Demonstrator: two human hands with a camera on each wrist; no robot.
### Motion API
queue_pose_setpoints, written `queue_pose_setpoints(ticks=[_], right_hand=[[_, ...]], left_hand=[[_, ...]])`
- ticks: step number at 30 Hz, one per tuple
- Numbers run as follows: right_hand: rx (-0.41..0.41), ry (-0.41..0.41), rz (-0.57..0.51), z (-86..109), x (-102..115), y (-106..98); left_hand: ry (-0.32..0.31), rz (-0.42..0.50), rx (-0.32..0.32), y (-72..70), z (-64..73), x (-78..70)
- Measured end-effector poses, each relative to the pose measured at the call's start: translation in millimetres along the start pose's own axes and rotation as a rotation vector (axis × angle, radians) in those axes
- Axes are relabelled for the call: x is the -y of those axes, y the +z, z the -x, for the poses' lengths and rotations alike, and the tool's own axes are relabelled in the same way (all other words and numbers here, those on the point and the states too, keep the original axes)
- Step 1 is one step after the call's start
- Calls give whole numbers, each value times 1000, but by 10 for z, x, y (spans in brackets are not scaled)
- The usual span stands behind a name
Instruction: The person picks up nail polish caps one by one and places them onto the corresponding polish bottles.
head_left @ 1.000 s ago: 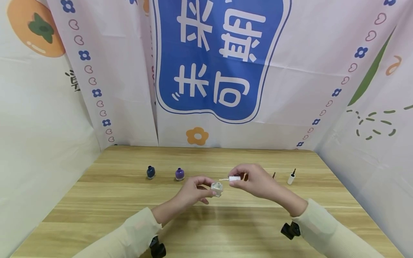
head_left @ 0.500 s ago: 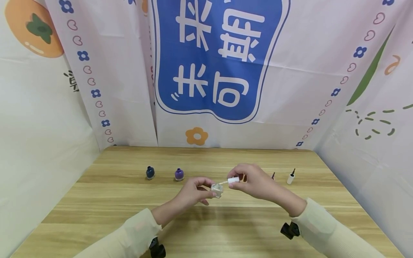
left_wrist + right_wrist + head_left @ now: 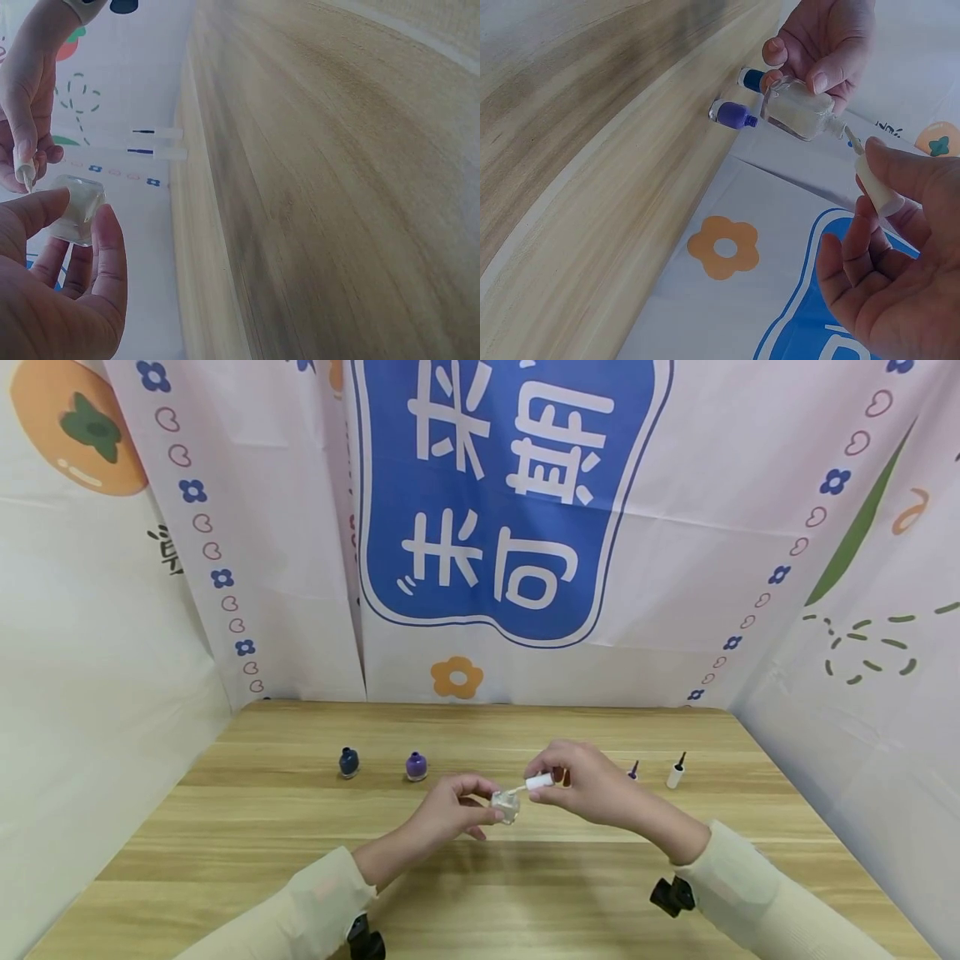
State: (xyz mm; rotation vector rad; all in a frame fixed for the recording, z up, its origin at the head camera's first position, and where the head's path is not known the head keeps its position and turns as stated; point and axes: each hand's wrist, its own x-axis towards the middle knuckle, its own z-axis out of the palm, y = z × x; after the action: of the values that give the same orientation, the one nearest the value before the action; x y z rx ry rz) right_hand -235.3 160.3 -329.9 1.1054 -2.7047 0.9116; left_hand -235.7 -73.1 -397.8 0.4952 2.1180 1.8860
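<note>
My left hand [image 3: 455,810] pinches a small clear nail polish bottle [image 3: 795,109] with whitish polish between thumb and fingers, above the table. The bottle leans, its neck towards my right hand [image 3: 583,779]. That hand holds a white brush cap [image 3: 878,185] between thumb and fingers. The brush [image 3: 853,140] slants down to the bottle's mouth, its tip right at the opening. Behind my left hand stand an uncapped purple polish bottle [image 3: 416,766] and an uncapped dark blue one [image 3: 349,762].
On the wooden table [image 3: 300,860], a white cap with a dark brush [image 3: 676,772] stands upright at the right. A second cap with a purple brush [image 3: 633,771] is partly hidden behind my right hand. A printed cloth [image 3: 660,610] hangs behind the table.
The brush was apart from the bottle a second ago; my right hand has brought it left and down to the mouth. My left hand has sunk very slightly, still gripping the bottle.
</note>
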Motion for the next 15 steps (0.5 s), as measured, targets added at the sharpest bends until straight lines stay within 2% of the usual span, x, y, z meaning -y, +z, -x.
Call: queue_pose_setpoints(ticks=[15], right_hand=[[26, 2, 0, -16, 18, -2]], left_hand=[[3, 2, 16, 2, 19, -6]])
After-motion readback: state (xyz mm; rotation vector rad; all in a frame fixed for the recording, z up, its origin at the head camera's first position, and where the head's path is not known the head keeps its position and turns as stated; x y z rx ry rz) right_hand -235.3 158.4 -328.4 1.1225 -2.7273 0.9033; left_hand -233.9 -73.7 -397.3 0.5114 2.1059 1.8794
